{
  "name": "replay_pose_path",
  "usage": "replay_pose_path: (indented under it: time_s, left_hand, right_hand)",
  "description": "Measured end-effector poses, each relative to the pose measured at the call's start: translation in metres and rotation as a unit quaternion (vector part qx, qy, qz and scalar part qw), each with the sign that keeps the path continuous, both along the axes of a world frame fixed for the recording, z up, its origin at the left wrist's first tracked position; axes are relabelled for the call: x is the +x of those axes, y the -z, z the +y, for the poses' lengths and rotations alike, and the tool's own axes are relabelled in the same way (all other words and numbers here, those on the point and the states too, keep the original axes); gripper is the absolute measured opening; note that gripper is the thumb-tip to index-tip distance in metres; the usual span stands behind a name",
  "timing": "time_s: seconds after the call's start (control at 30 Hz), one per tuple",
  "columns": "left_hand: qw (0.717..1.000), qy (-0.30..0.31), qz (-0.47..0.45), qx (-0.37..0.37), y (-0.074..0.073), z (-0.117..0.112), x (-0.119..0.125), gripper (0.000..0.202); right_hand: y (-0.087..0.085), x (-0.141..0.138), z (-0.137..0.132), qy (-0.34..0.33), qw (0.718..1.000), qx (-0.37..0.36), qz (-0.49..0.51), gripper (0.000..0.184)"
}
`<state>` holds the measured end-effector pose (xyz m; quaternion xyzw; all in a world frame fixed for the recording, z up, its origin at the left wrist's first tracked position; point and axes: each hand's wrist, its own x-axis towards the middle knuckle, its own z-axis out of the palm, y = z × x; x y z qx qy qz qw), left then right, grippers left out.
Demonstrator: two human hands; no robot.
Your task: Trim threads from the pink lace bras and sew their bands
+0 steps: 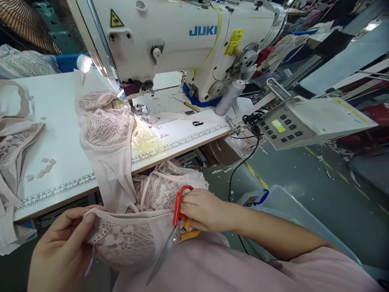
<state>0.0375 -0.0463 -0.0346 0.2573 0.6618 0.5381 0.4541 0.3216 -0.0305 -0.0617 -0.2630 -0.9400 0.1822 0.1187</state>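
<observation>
Pale pink lace bra (127, 241) held just off front edge of white sewing table (65, 117). Left hand (59, 243) pinches bra's upper edge; right hand (206, 211) grips red-and-orange-handled metal scissors (177, 211), blades pointing down. Best: keep edge taut, blade tips clear of lace.

The sewing machine (176, 44) bears "JUKI" (203, 31) and a yellow warning triangle (116, 19)

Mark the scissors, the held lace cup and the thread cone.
Scissors (174, 238): head view, on the pivot.
Held lace cup (129, 242): head view, on its lace.
Thread cone (230, 98): head view, on its side.
</observation>
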Motion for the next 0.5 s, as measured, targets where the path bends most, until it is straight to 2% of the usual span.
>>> replay_pose_path:
  time_s: [0.13, 0.27, 0.4, 0.5]
  left_hand:
    - [0.999, 0.022, 0.012, 0.031, 0.01, -0.002, -0.009, 0.033]
    - [0.999, 0.02, 0.005, 0.036, 0.007, -0.003, -0.008, 0.035]
    - [1.0, 0.018, -0.008, 0.019, 0.003, -0.007, -0.008, 0.036]
    - [1.0, 0.016, -0.005, 0.016, 0.005, -0.012, -0.013, 0.033]
  right_hand:
    - [0.004, -0.007, 0.0, -0.003, 1.0, -0.017, 0.024, 0.014]
    - [0.004, -0.027, 0.004, 0.027, 0.996, -0.074, 0.037, 0.007]
    - [-0.001, -0.042, 0.008, 0.075, 0.986, -0.135, 0.059, 0.013]
    - [-0.002, -0.043, 0.008, 0.072, 0.973, -0.188, 0.11, 0.02]
